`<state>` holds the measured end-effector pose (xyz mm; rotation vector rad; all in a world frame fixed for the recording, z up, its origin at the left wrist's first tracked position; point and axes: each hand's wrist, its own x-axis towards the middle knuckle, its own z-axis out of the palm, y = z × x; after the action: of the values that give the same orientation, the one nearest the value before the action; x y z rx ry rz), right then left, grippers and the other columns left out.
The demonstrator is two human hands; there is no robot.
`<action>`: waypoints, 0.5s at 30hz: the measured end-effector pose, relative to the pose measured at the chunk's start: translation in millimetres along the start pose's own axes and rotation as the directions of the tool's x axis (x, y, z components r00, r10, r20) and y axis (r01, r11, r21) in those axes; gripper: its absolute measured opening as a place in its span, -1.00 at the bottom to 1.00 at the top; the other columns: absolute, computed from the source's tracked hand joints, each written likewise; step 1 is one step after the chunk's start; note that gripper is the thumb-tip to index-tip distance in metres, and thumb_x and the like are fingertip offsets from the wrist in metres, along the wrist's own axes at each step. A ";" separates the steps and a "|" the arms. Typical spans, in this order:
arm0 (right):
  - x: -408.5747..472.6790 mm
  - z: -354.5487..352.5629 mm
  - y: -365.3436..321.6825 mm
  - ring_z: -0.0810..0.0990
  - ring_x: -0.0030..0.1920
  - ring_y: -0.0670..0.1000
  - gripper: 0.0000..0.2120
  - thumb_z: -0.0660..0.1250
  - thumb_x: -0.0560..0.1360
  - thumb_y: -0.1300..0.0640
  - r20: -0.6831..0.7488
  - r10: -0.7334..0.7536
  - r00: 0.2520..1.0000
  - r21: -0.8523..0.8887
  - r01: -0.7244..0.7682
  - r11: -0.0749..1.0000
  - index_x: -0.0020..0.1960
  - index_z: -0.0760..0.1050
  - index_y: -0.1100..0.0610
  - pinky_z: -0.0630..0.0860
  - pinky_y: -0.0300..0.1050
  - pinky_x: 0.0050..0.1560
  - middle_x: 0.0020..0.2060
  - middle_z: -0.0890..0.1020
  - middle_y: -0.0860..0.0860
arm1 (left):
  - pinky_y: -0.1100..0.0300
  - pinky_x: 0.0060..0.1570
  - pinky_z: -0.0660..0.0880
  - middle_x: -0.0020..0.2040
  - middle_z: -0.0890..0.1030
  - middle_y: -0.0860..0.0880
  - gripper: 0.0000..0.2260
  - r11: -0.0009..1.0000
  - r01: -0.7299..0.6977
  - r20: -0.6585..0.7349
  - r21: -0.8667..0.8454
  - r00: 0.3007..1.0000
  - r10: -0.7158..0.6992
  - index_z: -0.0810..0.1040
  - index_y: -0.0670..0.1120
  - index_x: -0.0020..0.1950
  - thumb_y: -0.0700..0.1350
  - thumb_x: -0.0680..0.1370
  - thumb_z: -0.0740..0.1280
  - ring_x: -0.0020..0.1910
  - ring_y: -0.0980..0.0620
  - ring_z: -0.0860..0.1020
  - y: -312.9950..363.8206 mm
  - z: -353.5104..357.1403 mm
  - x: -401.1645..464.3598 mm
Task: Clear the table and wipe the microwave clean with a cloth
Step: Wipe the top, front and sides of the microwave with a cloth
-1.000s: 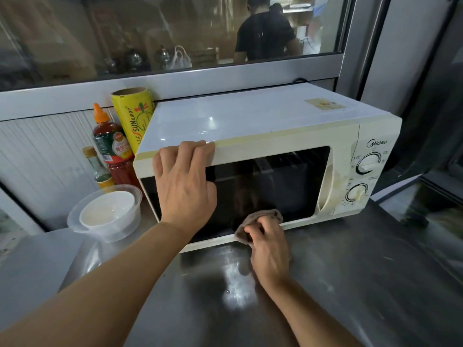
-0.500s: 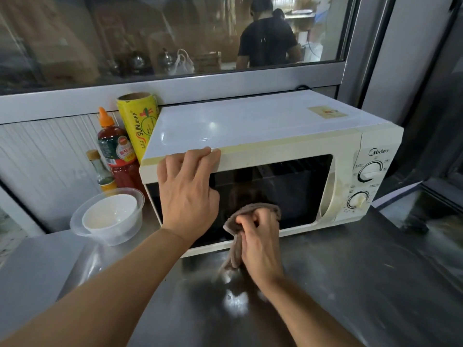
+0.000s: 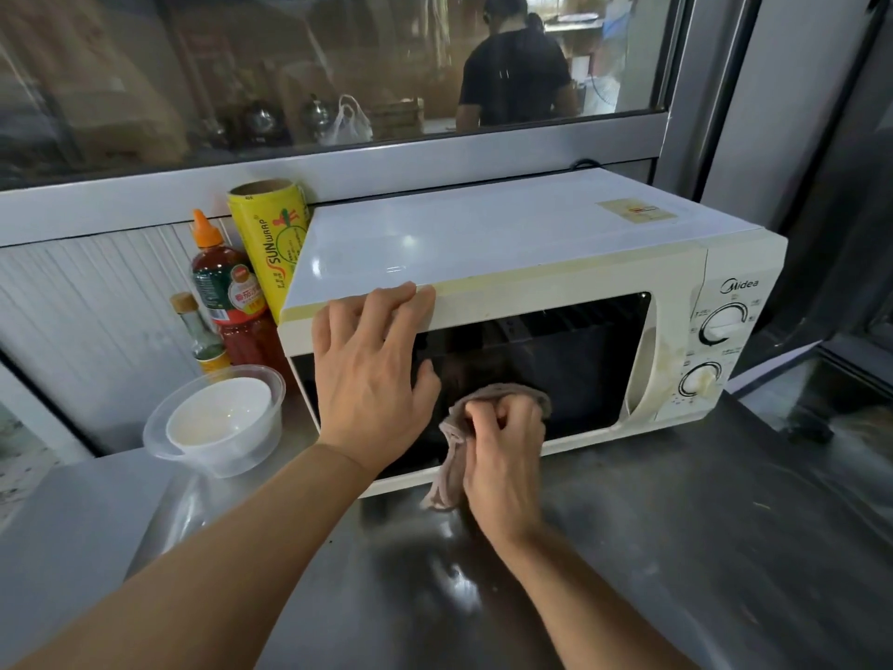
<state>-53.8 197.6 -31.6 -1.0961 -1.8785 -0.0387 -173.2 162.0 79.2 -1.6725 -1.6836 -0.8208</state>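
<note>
A cream microwave (image 3: 531, 244) stands on the steel table (image 3: 676, 548), its dark glass door shut. My left hand (image 3: 372, 374) lies flat against the door's upper left, fingertips hooked over the top front edge. My right hand (image 3: 502, 456) grips a bunched grey-brown cloth (image 3: 497, 396) and presses it on the lower middle of the door glass. A tail of the cloth hangs down past the door's bottom edge.
Left of the microwave stand a clear plastic bowl (image 3: 217, 423) with a white bowl in it, a red sauce bottle (image 3: 227, 292), a small corked bottle (image 3: 198, 331) and a yellow wrap roll (image 3: 270, 234). A window runs behind, with a person beyond it.
My right hand has carried the cloth up from the door's bottom edge onto the glass. My left hand stays in place on the door's top edge.
</note>
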 end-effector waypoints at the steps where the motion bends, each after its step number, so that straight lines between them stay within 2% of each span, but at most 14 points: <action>1: 3.9 -4.9 7.0 0.48 -0.11 0.12 -0.86 0.38 0.41 0.21 0.003 -0.017 1.000 0.004 0.017 1.000 -0.03 0.55 0.14 0.50 0.01 -0.16 -0.13 0.49 0.14 | 0.00 0.06 0.31 0.18 0.51 -0.05 -0.50 1.000 -0.001 0.007 -0.001 1.000 0.001 0.46 -0.06 0.27 -0.06 0.32 0.37 0.05 -0.10 0.35 -0.6 -1.9 -0.3; 4: 21.7 -21.3 32.2 0.51 -0.09 0.18 -0.88 0.38 0.40 0.32 -0.100 0.081 0.992 0.062 -0.076 0.995 -0.06 0.55 0.26 0.55 0.10 -0.09 -0.11 0.48 0.21 | -0.02 0.08 0.33 0.19 0.51 -0.04 -0.49 1.000 0.002 0.018 -0.009 1.000 -0.002 0.46 -0.06 0.28 -0.06 0.33 0.36 0.06 -0.09 0.36 -0.1 -5.2 0.1; 6: 29.3 -24.6 30.2 0.50 -0.06 0.21 -0.88 0.27 0.44 0.27 -0.159 0.184 0.970 0.100 -0.170 0.980 -0.06 0.52 0.29 0.54 0.11 -0.04 -0.08 0.45 0.24 | -0.02 0.09 0.34 0.19 0.51 -0.04 -0.49 1.000 0.008 0.023 -0.012 1.000 -0.008 0.46 -0.06 0.29 -0.05 0.34 0.36 0.07 -0.10 0.37 0.7 -5.1 1.0; 8: 27.9 -17.3 14.4 0.48 -0.04 0.22 -0.84 0.30 0.41 0.22 -0.185 0.243 0.952 0.077 -0.233 0.970 -0.05 0.50 0.29 0.53 0.11 -0.03 -0.06 0.45 0.25 | -0.01 0.10 0.32 0.19 0.51 -0.04 -0.49 1.000 0.014 0.024 -0.013 1.000 -0.013 0.46 -0.05 0.29 -0.04 0.34 0.36 0.08 -0.10 0.36 0.5 -4.7 0.6; 10: 23.0 -8.0 -6.9 0.48 -0.06 0.20 -0.81 0.39 0.38 0.19 -0.172 0.170 0.970 0.011 -0.171 0.985 -0.05 0.50 0.23 0.50 0.10 -0.08 -0.08 0.46 0.22 | 0.02 0.10 0.29 0.19 0.51 -0.03 -0.49 1.000 0.007 0.023 -0.013 1.000 -0.007 0.46 -0.05 0.29 -0.03 0.35 0.36 0.07 -0.10 0.37 -0.2 -4.0 0.6; 13: 22.2 -3.9 -21.5 0.49 -0.12 0.15 -0.81 0.19 0.49 0.10 -0.122 -0.034 0.992 -0.006 0.033 0.999 -0.04 0.52 0.17 0.48 0.06 -0.15 -0.13 0.48 0.16 | 0.04 0.08 0.28 0.19 0.52 -0.03 -0.50 1.000 0.007 0.032 -0.016 0.999 -0.007 0.47 -0.05 0.29 -0.03 0.34 0.37 0.06 -0.12 0.41 -1.0 -4.5 0.7; 15: 31.2 -13.3 -11.8 0.50 -0.11 0.16 -0.75 0.14 0.48 0.11 -0.109 -0.051 0.993 0.034 0.055 0.998 -0.04 0.54 0.20 0.49 0.04 -0.14 -0.12 0.49 0.17 | 0.02 0.08 0.30 0.20 0.52 -0.03 -0.49 1.000 0.009 0.038 -0.016 0.999 -0.008 0.47 -0.05 0.29 -0.05 0.34 0.36 0.06 -0.12 0.40 -1.1 -5.6 0.7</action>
<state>-58.0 205.4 3.2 -0.9992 -1.8041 -0.0922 -174.3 158.0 83.2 -1.7035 -1.7150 -0.8136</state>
